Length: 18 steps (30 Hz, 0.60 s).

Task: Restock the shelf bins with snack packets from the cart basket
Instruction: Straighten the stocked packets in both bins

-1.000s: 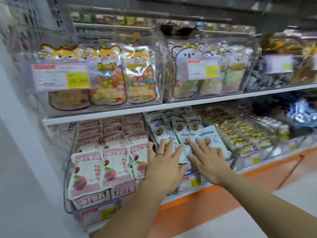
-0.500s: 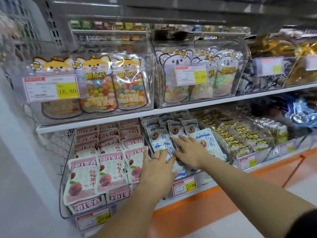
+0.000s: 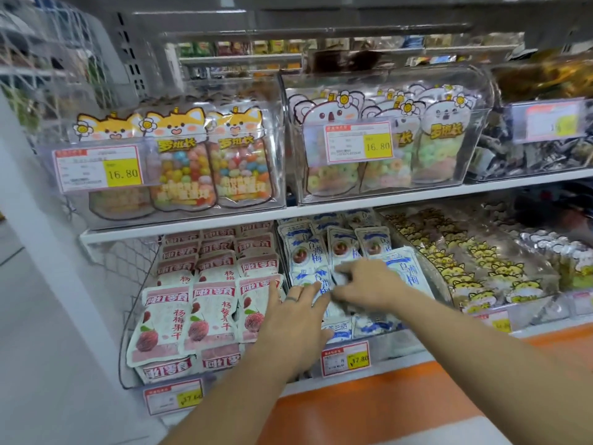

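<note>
Blue-and-white plum packets [image 3: 407,271] fill the middle wire bin [image 3: 439,284] on the lower shelf. My right hand [image 3: 372,285] reaches left across them, and its fingers and thumb pinch the edge of one blue-and-white packet [image 3: 340,279] near the front of the pile. My left hand [image 3: 293,319], with a ring on one finger, lies flat with straight fingers on the front packets at the bin's left side, next to the pink-and-white bayberry packets [image 3: 179,316]. The cart basket is out of view.
Clear bins of colourful candy bags [image 3: 211,168] and ring candy bags [image 3: 385,162] stand on the upper shelf. A bin of yellow cat packets [image 3: 465,268] sits to the right. Price tags [image 3: 345,358] hang on the shelf front above an orange base [image 3: 385,409].
Both hands have moved deeper into the blue-and-white bin. The right hand went from flat on the packets to closing on one packet's edge; the left hand slid up beside it.
</note>
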### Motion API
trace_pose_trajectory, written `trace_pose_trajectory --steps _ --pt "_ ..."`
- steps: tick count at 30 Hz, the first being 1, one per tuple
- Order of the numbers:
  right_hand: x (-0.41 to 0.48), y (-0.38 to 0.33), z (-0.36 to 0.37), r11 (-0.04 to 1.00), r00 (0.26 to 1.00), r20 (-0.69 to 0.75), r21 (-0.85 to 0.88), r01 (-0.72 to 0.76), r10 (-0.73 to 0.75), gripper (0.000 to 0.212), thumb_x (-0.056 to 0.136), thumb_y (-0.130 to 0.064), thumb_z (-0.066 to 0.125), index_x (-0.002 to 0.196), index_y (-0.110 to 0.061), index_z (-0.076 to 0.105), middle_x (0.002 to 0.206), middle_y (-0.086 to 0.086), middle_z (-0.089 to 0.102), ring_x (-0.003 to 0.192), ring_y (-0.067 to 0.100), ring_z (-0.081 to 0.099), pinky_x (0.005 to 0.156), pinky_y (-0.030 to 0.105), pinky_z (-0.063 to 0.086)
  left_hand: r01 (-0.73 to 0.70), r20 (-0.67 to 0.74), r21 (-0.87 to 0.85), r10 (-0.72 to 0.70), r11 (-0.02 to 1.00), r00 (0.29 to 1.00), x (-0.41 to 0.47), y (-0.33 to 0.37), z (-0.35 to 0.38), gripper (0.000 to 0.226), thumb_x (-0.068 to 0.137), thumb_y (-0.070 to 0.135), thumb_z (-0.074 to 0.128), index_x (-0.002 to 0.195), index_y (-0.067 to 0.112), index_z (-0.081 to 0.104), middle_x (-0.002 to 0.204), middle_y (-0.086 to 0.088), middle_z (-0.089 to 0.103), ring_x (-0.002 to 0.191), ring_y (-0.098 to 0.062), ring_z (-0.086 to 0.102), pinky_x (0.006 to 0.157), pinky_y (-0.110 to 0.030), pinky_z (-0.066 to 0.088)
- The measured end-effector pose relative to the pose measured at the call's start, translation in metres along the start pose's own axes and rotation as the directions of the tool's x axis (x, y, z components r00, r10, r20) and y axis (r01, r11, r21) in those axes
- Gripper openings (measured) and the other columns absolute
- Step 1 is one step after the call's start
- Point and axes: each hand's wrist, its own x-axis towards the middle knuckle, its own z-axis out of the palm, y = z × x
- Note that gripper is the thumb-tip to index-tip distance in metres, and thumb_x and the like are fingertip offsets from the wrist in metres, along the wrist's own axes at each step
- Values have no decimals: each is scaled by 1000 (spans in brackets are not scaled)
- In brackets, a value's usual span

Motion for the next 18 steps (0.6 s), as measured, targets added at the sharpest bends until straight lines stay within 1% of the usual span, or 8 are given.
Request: trace_pose_trajectory --steps 2,3,5,9,11,13,15,18 --pt "-17 7 33 983 996 -83 -183 2 -18 71 91 -61 22 154 -31 27 154 2 40 141 28 32 113 50 29 19 -10 -10 -19 1000 1000 -1 3 1 68 101 53 38 157 30 6 165 2 8 149 -23 14 118 -63 0" --pt "-20 10 45 976 991 -131 -217 4 -33 77 87 -62 5 156 -30 19 161 -1 27 146 27 21 116 51 20 26 -11 -9 -26 1000 1000 -2 4 2 69 101 53 38 157 31 4 165 2 7 149 -22 13 118 -63 0" --pt "-16 13 55 974 977 -201 -225 30 -76 86 82 -58 -12 158 -28 15 164 -1 20 149 26 16 120 51 12 42 -12 3 -42 999 999 -2 6 2 71 101 54 38 157 31 1 165 2 7 149 -22 14 118 -63 1" --pt "-10 17 57 963 962 -208 -239 125 -177 83 90 -61 -13 158 -23 17 164 4 19 150 29 17 120 56 10 94 38 -15 -93 995 995 -1 9 -2 73 99 56 39 157 32 1 165 4 4 150 -21 12 118 -63 0" --pt "-16 25 46 968 952 -217 -172 182 -218 78 92 -64 -7 159 -26 6 166 -1 4 153 23 1 122 52 -1 129 99 -42 -124 991 987 0 9 -10 76 97 58 41 157 31 2 165 6 2 151 -20 9 117 -64 -1" --pt "-20 40 23 975 948 -231 -100 198 -216 68 99 -60 6 158 -28 1 165 -7 -6 152 18 -9 123 46 -6 177 132 -104 -163 979 978 10 13 -23 80 94 65 40 156 31 4 165 6 2 151 -20 5 117 -64 -2" --pt "-20 59 3 970 955 -193 -141 199 -224 65 102 -55 13 159 -26 2 165 -4 -10 152 18 -13 124 43 -2 190 81 -190 -178 963 981 32 22 -34 77 94 65 38 157 33 7 165 5 2 152 -21 4 118 -61 -5" --pt "-11 76 -2 940 947 -145 -231 250 -288 63 105 -49 11 159 -17 4 166 7 -9 152 23 -13 124 39 -3 139 -69 -195 -155 971 986 75 40 -33 60 102 45 34 156 31 11 163 0 10 149 -28 12 119 -61 1"
